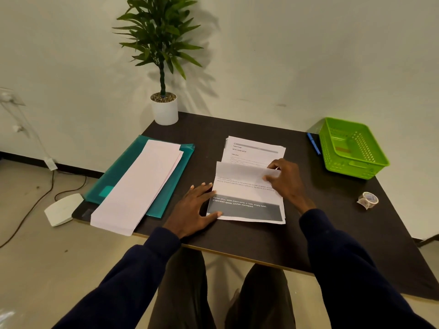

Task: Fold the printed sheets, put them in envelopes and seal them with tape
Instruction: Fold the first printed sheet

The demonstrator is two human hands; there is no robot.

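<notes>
A printed sheet (245, 198) lies on the dark table (237, 243) in front of me, its far part folded over toward me. My right hand (286, 179) pinches the folded flap at its right edge. My left hand (196, 207) rests flat with spread fingers on the sheet's left edge, holding it down. Behind it lies a stack of printed sheets (254, 150). Pale pink envelopes (140, 188) are piled on a teal folder (171, 157) at the left. A roll of clear tape (368, 200) sits at the right.
A green plastic basket (351, 148) stands at the back right with a blue pen (313, 143) beside it. A potted plant (164, 108) occupies the table's back left corner. Cables and a white box (63, 208) lie on the floor to the left.
</notes>
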